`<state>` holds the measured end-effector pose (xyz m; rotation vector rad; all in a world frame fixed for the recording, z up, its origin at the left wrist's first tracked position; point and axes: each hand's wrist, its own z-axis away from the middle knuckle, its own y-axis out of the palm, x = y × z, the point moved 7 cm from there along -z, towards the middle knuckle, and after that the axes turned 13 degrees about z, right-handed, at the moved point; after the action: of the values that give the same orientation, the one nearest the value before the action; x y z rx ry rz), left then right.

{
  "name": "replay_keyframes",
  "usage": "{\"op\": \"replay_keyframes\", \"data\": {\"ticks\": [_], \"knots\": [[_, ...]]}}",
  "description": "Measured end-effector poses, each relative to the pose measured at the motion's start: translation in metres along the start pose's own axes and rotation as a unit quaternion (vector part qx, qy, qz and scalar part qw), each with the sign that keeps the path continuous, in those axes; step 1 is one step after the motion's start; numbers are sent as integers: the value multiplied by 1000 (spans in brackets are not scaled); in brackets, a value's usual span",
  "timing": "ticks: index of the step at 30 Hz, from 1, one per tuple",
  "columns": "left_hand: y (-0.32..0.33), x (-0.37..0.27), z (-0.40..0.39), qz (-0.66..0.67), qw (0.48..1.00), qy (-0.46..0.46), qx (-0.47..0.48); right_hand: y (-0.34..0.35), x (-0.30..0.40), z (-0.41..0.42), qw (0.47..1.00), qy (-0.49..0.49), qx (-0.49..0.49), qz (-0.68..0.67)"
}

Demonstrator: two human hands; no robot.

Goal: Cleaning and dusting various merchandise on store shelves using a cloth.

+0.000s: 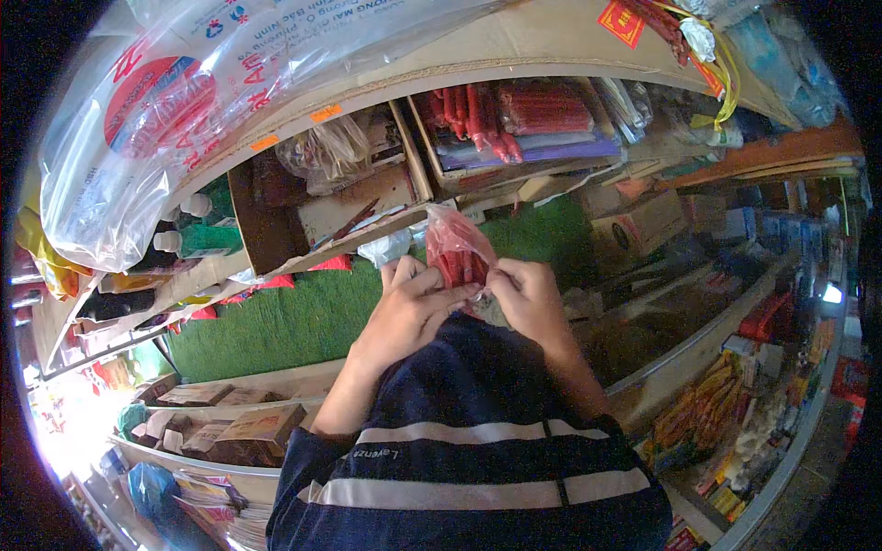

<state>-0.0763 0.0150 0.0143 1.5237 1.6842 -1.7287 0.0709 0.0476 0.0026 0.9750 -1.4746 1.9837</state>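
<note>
In front of my chest I hold a thin clear plastic bag (441,224) between both hands. Red stick-like pieces (456,265), perhaps candles, show through its film. My left hand (413,299) grips the bag's left side, its index finger stretched across the lower part. The fingertips of my right hand (525,293) pinch the plastic at the right edge. Just beyond the left hand is a crumpled white plastic bag (384,246). The bag's lower end is partly hidden by my fingers.
Ahead, one open cardboard box (275,206) holds clear plastic bags; another holds red candles (475,120) and wrapped bundles. A large printed plastic package (158,138) lies on the upper shelf. Green matting (275,327) covers the floor. Stocked shelves (696,413) stand behind on the right.
</note>
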Motion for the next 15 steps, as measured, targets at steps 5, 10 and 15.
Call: {"op": "replay_keyframes", "data": {"ticks": [5, 10, 15], "knots": [[-7, -15, -9, -38, 999, 5, -16, 2, -8, -4, 1000, -15, -22, 2], [-4, -3, -4, -15, 999, 41, 14, 11, -12, -5, 1000, -20, 7, -12], [-8, -1, -9, -12, 998, -24, 51, 9, -3, -6, 1000, -16, 14, 11]]}}
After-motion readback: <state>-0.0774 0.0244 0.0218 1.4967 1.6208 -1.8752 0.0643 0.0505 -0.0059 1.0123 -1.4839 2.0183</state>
